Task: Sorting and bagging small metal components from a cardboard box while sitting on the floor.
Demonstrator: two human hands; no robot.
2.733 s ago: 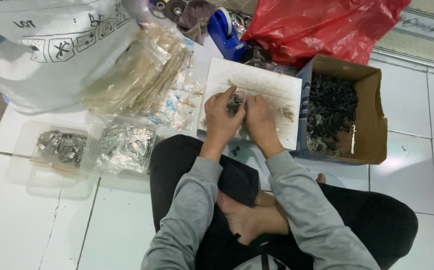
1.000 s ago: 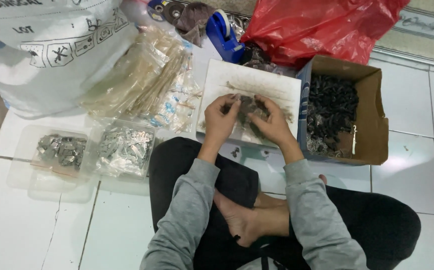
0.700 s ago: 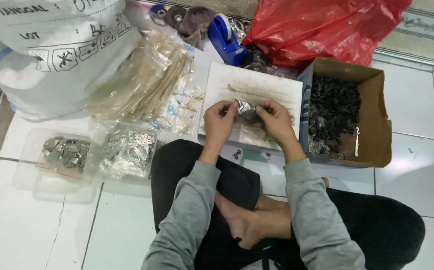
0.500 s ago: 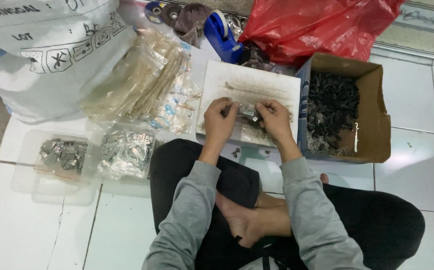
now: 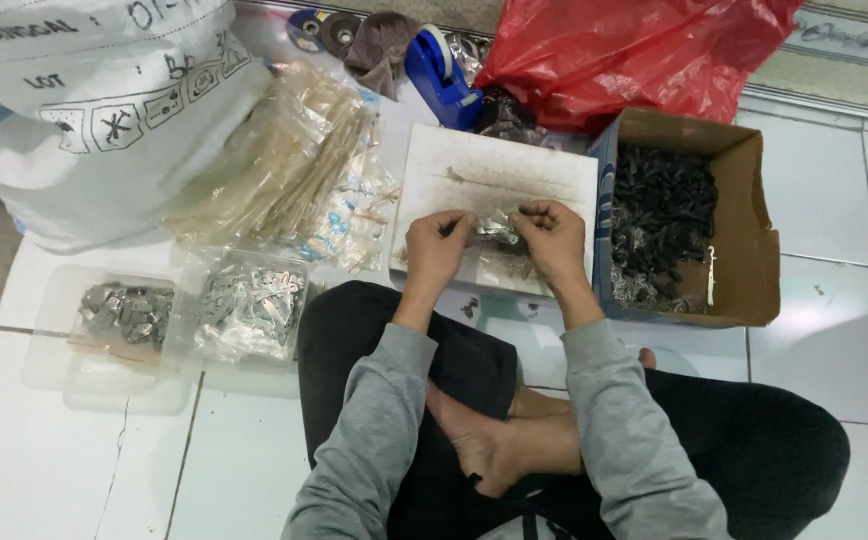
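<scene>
Person's sitting cross-legged on the tiled floor point(image 5: 834, 330), both hands pinching a little clear bag point(image 5: 495, 225) between them: left hand point(image 5: 437, 247) on one end, right hand point(image 5: 552, 236) on the other. It's held just over the near edge of a white board point(image 5: 499, 175). A cardboard box point(image 5: 744, 230) of dark small parts sits right of the board, and clear tubs point(image 5: 104, 345) of metal bits sit off to the left.

Clear glossy plastic pouch point(image 5: 495, 224), crinkled. Matt brown cardboard box point(image 5: 749, 235). Shiny red plastic bag point(image 5: 634, 50). Woven white sack point(image 5: 84, 100), matt. Smooth glossy floor tiles point(image 5: 54, 480).
</scene>
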